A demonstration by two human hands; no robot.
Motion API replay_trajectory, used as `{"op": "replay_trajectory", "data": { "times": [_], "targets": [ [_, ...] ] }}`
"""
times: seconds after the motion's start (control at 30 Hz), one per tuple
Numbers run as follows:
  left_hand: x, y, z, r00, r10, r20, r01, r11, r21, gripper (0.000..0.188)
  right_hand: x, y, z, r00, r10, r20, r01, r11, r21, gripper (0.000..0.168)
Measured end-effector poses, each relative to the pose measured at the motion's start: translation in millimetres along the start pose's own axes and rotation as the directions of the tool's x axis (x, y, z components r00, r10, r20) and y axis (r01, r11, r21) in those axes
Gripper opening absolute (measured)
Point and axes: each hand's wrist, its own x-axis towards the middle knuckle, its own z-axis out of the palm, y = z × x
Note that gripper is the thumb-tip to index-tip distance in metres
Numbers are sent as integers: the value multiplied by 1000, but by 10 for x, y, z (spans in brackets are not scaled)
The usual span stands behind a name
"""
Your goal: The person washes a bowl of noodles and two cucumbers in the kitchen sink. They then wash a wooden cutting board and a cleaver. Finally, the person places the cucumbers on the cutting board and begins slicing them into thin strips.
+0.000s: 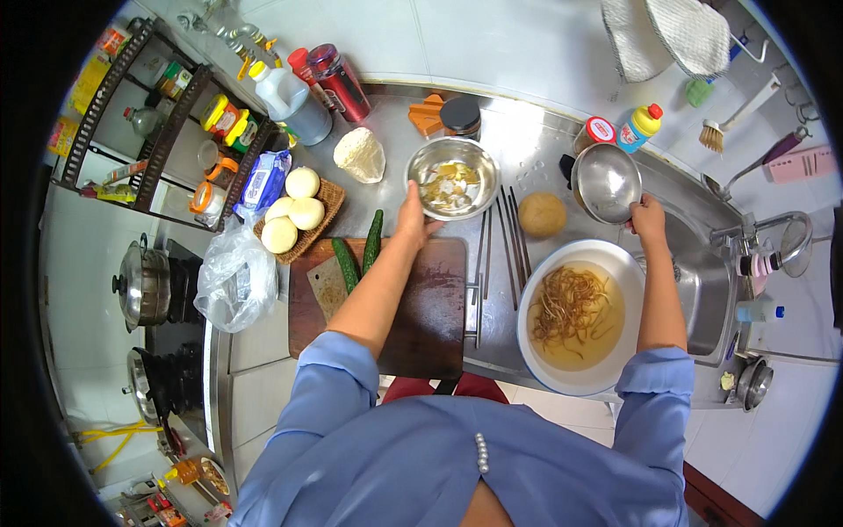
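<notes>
My left hand (415,217) grips the rim of a steel bowl (488,151) that holds yellowish and whitish scraps. My right hand (649,221) holds the rim of another steel bowl (606,183), tilted, over the sink's left edge. Below it stands a large white basin (527,316) with brown strands in yellowish liquid. A round potato-like vegetable (542,214) and several dark chopsticks (514,244) lie between the bowls. Under my left forearm are a wooden cutting board (428,309), a cleaver (326,283) and two cucumbers (373,240), all partly hidden.
A wicker basket (323,227) of pale round vegetables, a plastic bag (237,283) and a spice rack (158,125) are at left. Bottles (339,85) and jars (461,117) line the wall. The sink (708,290) and faucet (744,230) are at right, a stove (178,349) far left.
</notes>
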Motion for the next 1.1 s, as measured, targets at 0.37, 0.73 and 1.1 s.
{"op": "replay_trajectory", "data": {
  "times": [0.37,0.73,1.1],
  "targets": [
    [305,-44,536,972,-59,227,89,988,-124,69,-939,-992,285,959,-112,260,75,986,146,12],
    [826,717,-763,997,-75,-24,66,963,-260,108,-1375,-1648,1870,921,-47,386,47,999,10,20],
    [747,730,-742,998,-34,-47,24,981,-191,102,-1353,-1533,2367,974,-204,95,219,960,-176,24]
  ]
}}
